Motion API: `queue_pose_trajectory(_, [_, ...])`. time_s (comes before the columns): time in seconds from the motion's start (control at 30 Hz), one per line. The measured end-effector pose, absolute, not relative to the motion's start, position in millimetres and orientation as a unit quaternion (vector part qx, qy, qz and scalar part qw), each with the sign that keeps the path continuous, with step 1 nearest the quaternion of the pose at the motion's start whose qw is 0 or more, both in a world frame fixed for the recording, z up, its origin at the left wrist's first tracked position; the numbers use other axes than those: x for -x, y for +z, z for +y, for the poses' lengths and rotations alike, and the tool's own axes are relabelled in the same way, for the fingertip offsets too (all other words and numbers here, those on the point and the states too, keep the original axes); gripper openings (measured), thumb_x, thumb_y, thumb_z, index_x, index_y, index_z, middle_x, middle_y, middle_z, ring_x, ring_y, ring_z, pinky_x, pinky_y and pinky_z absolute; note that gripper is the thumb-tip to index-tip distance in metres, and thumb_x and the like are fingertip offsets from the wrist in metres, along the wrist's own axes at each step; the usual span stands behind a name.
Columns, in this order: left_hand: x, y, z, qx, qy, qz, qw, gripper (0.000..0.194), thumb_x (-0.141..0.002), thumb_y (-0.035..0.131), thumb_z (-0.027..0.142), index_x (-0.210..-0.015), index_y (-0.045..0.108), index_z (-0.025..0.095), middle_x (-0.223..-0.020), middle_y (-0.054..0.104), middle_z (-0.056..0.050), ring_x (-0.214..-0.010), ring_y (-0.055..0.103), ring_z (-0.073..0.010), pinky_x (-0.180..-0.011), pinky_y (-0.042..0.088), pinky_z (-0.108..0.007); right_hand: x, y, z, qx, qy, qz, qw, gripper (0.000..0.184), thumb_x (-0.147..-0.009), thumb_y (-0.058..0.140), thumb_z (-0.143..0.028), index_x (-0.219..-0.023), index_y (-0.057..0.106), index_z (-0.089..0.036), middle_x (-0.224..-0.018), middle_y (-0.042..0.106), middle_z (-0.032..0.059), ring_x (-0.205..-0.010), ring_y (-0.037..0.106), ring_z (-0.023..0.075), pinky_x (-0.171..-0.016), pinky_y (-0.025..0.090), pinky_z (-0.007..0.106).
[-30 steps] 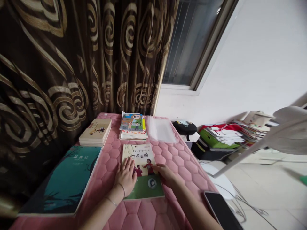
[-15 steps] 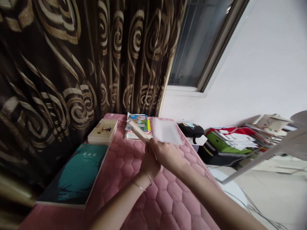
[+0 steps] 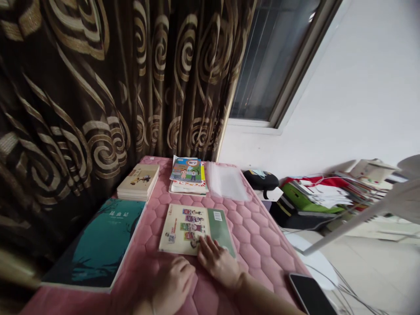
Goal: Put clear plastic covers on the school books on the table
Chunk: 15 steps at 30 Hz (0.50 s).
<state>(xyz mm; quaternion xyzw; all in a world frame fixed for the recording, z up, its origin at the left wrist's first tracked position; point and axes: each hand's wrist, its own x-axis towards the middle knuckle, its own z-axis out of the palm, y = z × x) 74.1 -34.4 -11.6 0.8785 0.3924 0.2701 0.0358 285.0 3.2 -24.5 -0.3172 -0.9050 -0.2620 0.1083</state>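
Note:
A book [image 3: 187,225] with a cream and green back cover, small printed pictures and a barcode lies on the pink quilted surface. My right hand [image 3: 219,264] rests on its near right part, fingers stretched out and flat, gripping nothing. My left hand [image 3: 173,282] is just in front of the book's near left edge, apart from it. Its fingers are loosely curled, and I see nothing in them.
A teal book [image 3: 101,245] lies at the left, with a stack of cream books [image 3: 139,180] behind it. Colourful booklets [image 3: 187,170] and clear plastic covers [image 3: 228,181] are at the back. A phone [image 3: 311,293] is at the near right, beside a white lamp [image 3: 348,223].
The book, held up edge-on in both hands before, now lies on the quilted surface. My left hand has let go and drawn back; my right hand lies flat on it. The phone has come into view.

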Motion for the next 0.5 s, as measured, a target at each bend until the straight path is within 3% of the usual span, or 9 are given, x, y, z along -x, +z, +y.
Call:
queue_pose_trajectory(0.17, [-26, -4, -7, -0.858, 0.253, 0.446, -0.032, 0.033, -0.085, 0.053, 0.014, -0.115, 0.061, 0.023, -0.118, 0.062, -0.006, -0.112, 0.058, -0.0233, -0.094, 0.052, -0.042, -295, -10, -3, 0.308, -0.200, -0.920, 0.134, 0.023, -0.091, 0.047, -0.010, -0.110, 0.060, -0.013, -0.126, 0.060, 0.0199, -0.120, 0.056, 0.0302, -0.087, 0.056, 0.043])
queue_pose_trajectory(0.37, [-8, -27, 7, -0.887, 0.205, 0.413, -0.031, 0.040, -0.086, 0.053, 0.014, -0.124, 0.057, 0.025, -0.129, 0.060, -0.004, -0.118, 0.056, -0.0208, -0.101, 0.051, -0.039, -316, 8, -10, 0.357, -0.018, -0.923, 0.145, 0.029, -0.096, 0.045, -0.022, -0.121, 0.059, -0.015, -0.131, 0.060, 0.0101, -0.124, 0.053, 0.0212, -0.100, 0.050, 0.034])
queue_pose_trajectory(0.5, [-3, -37, 5, -0.895, 0.203, 0.391, -0.073, 0.038, -0.092, 0.045, 0.017, -0.127, 0.056, 0.024, -0.132, 0.059, -0.005, -0.120, 0.056, -0.0207, -0.099, 0.052, -0.038, -339, 1, -22, 0.431, 0.034, -0.884, 0.179, 0.030, -0.097, 0.044, -0.025, -0.118, 0.063, -0.016, -0.128, 0.062, 0.0099, -0.121, 0.056, 0.0205, -0.102, 0.048, 0.035])
